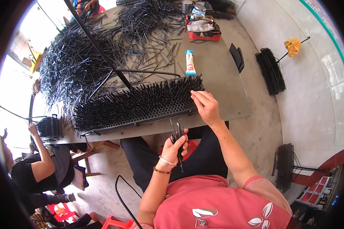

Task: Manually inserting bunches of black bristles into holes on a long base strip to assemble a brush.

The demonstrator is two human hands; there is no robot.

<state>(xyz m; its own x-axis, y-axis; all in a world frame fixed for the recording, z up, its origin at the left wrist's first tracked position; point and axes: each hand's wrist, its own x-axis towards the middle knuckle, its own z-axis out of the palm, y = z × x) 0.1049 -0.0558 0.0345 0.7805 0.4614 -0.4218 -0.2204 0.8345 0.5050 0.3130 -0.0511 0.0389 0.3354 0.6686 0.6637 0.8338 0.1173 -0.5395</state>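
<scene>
In front of me a long black perforated rack (pixel 168 111) lies along the table's near edge, its holes packed with rows of upright thin black strips (pixel 133 100). Holes along the rack's near side, toward the right, stand bare. My left hand (pixel 174 148) is closed round a bundle of loose black strips (pixel 178 133), held over my lap just off the table edge. At the rack's right end, my right hand (pixel 207 108) has its thumb and fingers pinched together by the outermost strips. Whatever lies between those fingertips is too small to make out.
Heaps of black strips (pixel 76 61) cover the far left of the table (pixel 221 80). A wrapped snack (pixel 190 63) and a red box (pixel 205 35) lie beyond the rack. At left a co-worker's hand (pixel 33 129) touches a smaller rack (pixel 49 128). A black rod (pixel 99 44) slants above the table.
</scene>
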